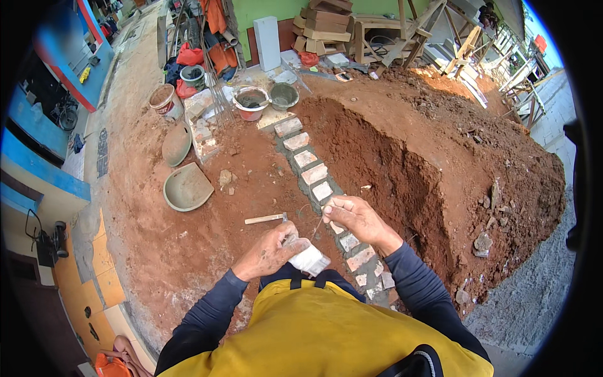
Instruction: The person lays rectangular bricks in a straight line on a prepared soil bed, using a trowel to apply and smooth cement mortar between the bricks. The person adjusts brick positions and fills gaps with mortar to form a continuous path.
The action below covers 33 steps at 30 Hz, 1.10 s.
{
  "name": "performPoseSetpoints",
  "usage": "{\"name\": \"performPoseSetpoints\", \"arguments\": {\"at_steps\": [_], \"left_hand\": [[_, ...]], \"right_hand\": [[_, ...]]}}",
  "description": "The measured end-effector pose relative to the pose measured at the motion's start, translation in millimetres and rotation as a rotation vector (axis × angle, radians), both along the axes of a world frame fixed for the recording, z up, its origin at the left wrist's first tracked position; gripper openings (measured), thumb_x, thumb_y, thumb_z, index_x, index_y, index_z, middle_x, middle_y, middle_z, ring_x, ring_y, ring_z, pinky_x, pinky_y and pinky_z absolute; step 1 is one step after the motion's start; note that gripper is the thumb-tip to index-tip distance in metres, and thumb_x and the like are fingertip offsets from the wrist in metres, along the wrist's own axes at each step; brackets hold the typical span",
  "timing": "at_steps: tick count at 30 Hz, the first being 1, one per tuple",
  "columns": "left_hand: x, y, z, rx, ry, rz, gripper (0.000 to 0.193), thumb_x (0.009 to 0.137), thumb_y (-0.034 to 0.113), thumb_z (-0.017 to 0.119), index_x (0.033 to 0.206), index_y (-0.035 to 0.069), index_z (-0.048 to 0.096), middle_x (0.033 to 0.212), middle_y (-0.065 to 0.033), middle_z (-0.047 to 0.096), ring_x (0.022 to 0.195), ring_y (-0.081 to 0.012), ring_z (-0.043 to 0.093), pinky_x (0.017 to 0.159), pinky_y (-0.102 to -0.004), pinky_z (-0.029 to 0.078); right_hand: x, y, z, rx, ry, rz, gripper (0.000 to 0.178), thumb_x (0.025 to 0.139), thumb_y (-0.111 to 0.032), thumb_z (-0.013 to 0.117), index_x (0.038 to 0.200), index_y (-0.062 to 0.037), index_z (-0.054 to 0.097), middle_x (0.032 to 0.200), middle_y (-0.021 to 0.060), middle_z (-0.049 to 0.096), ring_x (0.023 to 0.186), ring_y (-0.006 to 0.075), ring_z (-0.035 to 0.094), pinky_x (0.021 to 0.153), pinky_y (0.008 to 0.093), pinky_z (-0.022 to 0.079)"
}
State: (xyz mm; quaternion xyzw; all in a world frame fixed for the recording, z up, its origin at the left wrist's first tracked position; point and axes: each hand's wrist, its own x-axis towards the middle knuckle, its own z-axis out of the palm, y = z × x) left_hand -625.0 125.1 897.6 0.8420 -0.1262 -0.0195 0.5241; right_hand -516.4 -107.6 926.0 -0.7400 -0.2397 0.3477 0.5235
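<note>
My left hand (267,252) is closed on a small white plastic packet (310,260), which hangs out past the fingers toward my waist. My right hand (358,218) is raised a little higher and farther right, thumb and fingers pinched on a thin strand (318,225). The strand droops toward the left hand; whether it is string or wire is too fine to tell. Just beyond my left hand lies a hammer (264,219) with a wooden handle. Below both hands runs a row of bricks (315,174) set in grey mortar.
A trench (402,182) drops along the right of the bricks, with piled soil beyond. Ahead stand a mortar bucket (249,113) and a dark bucket (284,97). A broken basin (187,188) lies left. Someone in orange (113,366) sits at lower left.
</note>
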Motion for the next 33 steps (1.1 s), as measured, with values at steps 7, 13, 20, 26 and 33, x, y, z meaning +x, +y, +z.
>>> {"name": "performPoseSetpoints", "arguments": {"at_steps": [7,13,20,26,33], "left_hand": [[-48,-9,15,-0.512,0.228,0.158,0.033,0.106,0.041,0.063,0.1,0.009,0.057,0.083,-0.0031,0.06,0.06,-0.0102,0.055,0.05,-0.0233,0.043],[-65,-31,31,-1.086,0.143,0.346,0.032,0.105,0.039,0.064,0.099,0.008,0.056,0.074,-0.0013,0.061,0.056,-0.0055,0.056,0.046,-0.0204,0.042],[-77,-52,40,-1.027,0.161,0.721,0.033,0.106,0.039,0.062,0.098,0.009,0.053,0.075,-0.0043,0.062,0.056,-0.0104,0.058,0.05,-0.0255,0.049],[-85,-66,46,-0.652,0.357,0.545,0.027,0.102,0.035,0.068,0.099,0.012,0.056,0.077,-0.0005,0.059,0.057,-0.0068,0.056,0.046,-0.0227,0.046],[-80,-84,49,-0.249,0.535,0.391,0.028,0.106,0.031,0.064,0.092,0.009,0.055,0.075,0.0015,0.059,0.055,-0.0053,0.055,0.046,-0.0217,0.043]], "right_hand": [[-11,-2,4,0.072,-0.014,0.295,0.035,0.109,-0.035,0.053,0.102,-0.0041,0.067,0.089,0.0099,0.065,0.086,0.0226,0.062,0.081,0.0381,0.05],[-31,-26,2,0.119,-0.007,0.532,0.037,0.109,-0.038,0.054,0.104,-0.0025,0.065,0.09,0.0116,0.068,0.085,0.023,0.063,0.082,0.0389,0.05],[-46,-49,-3,0.182,-0.114,0.578,0.035,0.108,-0.036,0.054,0.101,-0.0029,0.064,0.086,0.0124,0.066,0.082,0.0225,0.064,0.078,0.0393,0.05],[-47,-66,6,0.344,-0.155,0.733,0.033,0.107,-0.033,0.054,0.099,-0.0034,0.066,0.091,0.0132,0.07,0.087,0.0262,0.066,0.078,0.0416,0.05],[-36,-89,26,0.251,-0.188,0.383,0.041,0.108,-0.04,0.052,0.097,-0.0032,0.065,0.084,0.0126,0.065,0.079,0.0264,0.062,0.073,0.0414,0.048]]}}
